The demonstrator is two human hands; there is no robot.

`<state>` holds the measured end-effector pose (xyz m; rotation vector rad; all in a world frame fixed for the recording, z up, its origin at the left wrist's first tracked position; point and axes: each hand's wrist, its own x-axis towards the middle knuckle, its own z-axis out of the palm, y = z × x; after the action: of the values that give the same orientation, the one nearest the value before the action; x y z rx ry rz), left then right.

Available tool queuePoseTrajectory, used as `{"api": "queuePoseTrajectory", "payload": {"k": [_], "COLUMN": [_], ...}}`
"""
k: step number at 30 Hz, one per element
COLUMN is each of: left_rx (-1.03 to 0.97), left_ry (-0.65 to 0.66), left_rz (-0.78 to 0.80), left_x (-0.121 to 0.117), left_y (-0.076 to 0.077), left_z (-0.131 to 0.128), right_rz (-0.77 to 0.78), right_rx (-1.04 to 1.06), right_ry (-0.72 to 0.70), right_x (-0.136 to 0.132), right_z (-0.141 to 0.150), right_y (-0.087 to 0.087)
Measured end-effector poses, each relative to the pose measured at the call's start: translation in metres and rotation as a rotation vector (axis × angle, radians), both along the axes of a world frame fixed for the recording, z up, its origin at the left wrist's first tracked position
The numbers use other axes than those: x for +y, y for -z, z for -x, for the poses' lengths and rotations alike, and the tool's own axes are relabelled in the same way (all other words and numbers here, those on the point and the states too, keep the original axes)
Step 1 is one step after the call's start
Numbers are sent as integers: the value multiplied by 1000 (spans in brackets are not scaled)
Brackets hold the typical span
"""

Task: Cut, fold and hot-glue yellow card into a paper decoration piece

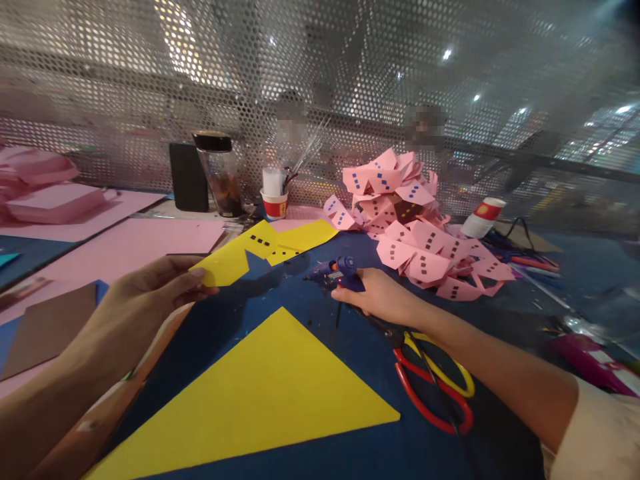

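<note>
Between thumb and fingers, my left hand (160,283) pinches the near end of a yellow paper strip (227,261) that has a row of dark squares and a notch. A second yellow piece (310,237) lies behind it, touching or overlapping. In my right hand (377,293) is a blue glue gun (340,268), its nozzle pointing left toward the strip. A large yellow paper triangle (270,393) lies flat on the dark blue surface nearest me. Scissors (433,387) with red and yellow handles rest under my right forearm, their blades partly hidden.
Pink paper pieces with dark squares (415,220) are heaped at the back right. A paper cup with tools (275,203), a lidded bottle (220,177) and a black upright object (189,177) stand along the perforated metal screen (240,87). Another cup (484,217) tilts at right.
</note>
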<state>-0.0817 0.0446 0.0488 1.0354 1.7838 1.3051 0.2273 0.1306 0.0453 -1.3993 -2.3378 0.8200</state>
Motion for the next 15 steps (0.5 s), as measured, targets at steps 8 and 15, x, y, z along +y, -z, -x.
{"api": "queuePoseTrajectory", "payload": {"k": [8,15], "left_rx": [41,-28], "left_ry": [15,89], "left_rz": [-17,-113], "left_x": [-2,8], "left_y": [3,22], "left_z": [1,18], "right_rz": [-20,20], "right_rx": [5,99], "right_ry": [14,15], "right_x": [-1,-4], "right_z": [1,-7], "right_y": [1,4]}}
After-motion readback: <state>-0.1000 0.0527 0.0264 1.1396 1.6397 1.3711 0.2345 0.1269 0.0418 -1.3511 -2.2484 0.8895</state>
